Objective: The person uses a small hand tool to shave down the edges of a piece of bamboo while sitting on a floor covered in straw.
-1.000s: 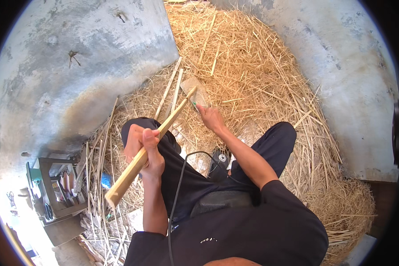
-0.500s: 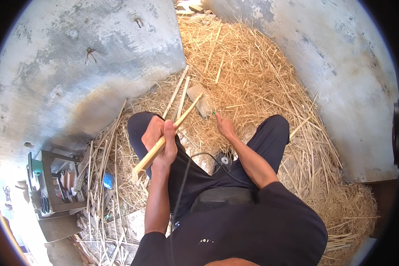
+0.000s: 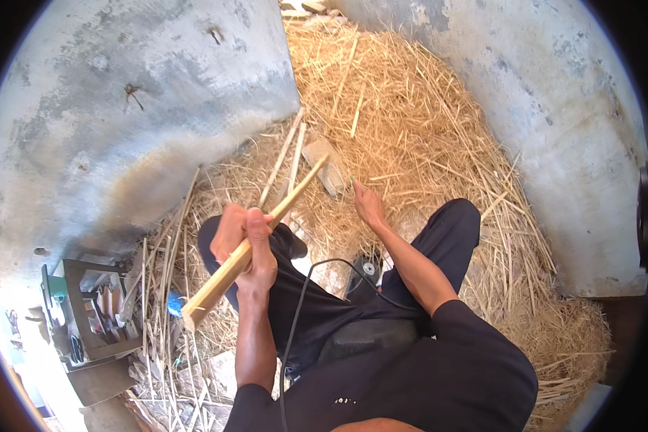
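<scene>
My left hand (image 3: pixel 246 245) is closed round a split bamboo stick (image 3: pixel 219 284). The stick slants over my left thigh, its thick end low and near me, its thin end up and to the right. My right hand (image 3: pixel 368 205) is curled above the straw between my knees, apart from the stick. A tiny green tip shows at its fingers; whatever they hold is too small to name. Past the stick's thin end lies a flat greyish-brown block (image 3: pixel 330 176). Two pale strips (image 3: pixel 297 155) lean on the ground to its left.
Straw and shavings (image 3: pixel 403 101) are heaped ahead and to the right. Grey walls (image 3: pixel 158 93) stand on both sides. At left, a wooden rack (image 3: pixel 86 309) holds tools beside a blue plastic item (image 3: pixel 175 304) and long strips. A black cable (image 3: pixel 299 302) crosses my lap.
My left hand has moved slightly left and down with the bamboo stick, and more of its thick end shows. My right hand has barely shifted. The view has tilted a little.
</scene>
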A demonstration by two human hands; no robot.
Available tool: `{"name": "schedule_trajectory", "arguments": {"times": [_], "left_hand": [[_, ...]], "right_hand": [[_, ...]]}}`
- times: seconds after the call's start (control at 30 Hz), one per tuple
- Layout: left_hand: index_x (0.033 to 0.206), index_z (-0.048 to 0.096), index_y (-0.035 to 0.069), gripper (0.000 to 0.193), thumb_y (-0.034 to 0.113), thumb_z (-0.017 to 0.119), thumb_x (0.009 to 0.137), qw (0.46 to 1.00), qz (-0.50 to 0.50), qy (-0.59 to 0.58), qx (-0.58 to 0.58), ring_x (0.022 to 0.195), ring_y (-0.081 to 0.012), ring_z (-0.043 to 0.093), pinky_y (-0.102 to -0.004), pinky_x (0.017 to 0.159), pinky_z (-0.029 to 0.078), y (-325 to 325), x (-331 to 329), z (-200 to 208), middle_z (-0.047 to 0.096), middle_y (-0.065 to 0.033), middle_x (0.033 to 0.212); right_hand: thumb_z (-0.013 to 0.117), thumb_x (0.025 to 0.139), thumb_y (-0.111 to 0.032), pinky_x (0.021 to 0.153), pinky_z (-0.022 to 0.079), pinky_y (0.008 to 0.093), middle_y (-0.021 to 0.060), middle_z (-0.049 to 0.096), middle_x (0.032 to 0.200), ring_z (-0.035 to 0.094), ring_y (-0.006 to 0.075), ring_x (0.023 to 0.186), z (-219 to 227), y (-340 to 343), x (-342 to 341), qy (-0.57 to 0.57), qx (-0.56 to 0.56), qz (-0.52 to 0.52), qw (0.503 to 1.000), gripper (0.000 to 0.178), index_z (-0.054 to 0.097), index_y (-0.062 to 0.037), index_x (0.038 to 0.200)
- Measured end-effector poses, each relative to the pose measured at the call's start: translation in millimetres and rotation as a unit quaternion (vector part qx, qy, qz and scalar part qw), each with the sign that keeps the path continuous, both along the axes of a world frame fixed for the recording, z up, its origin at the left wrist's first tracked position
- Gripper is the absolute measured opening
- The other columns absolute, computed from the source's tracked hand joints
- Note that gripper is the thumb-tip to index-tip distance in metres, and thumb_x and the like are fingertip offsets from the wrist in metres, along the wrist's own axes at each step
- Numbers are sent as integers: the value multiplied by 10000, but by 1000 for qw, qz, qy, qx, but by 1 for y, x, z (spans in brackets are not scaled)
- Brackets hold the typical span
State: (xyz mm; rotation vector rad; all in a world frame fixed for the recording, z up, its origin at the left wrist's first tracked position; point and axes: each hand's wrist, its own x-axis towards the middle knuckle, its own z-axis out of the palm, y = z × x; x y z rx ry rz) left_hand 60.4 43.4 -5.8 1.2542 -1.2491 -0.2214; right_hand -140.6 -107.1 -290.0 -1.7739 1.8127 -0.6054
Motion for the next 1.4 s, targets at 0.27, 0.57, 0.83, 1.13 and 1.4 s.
{"name": "schedule_trajectory", "arguments": {"times": [0.27,0.57,0.83,1.13,1.4], "left_hand": [[605,546,-12,337,142,559,904,998,-5,-29,-56,473,-141,465,-264,435,333,8,2,8,529,-85,552],[550,480,12,464,245,475,952,994,56,-24,-92,455,-140,484,-261,421,324,-5,5,3,489,-77,516],[526,451,12,479,214,420,958,989,102,30,-99,462,-139,470,-261,473,340,1,7,-6,447,-69,519],[562,413,50,424,174,398,968,992,88,7,-91,517,-108,400,-250,533,307,2,-1,-4,394,-38,537],[552,398,59,447,209,396,973,990,97,61,-83,506,-105,407,-246,525,303,6,5,-2,392,-32,545]], "right_hand": [[346,977,-405,425,341,382,159,414,482,436,293,410,90,61,36,-259,-165,131,943,498,456,-7,698],[331,972,-475,465,363,421,143,481,483,446,256,436,3,19,9,107,24,67,992,627,553,7,638],[428,924,-289,474,404,425,172,465,517,515,328,476,55,51,44,-203,-191,185,942,348,456,-17,708],[263,978,-403,485,428,428,119,508,561,496,273,481,-13,-4,35,61,49,98,992,550,593,22,1090],[306,989,-354,513,445,471,184,580,634,569,303,547,29,7,67,21,0,142,990,459,580,-4,875]]}}
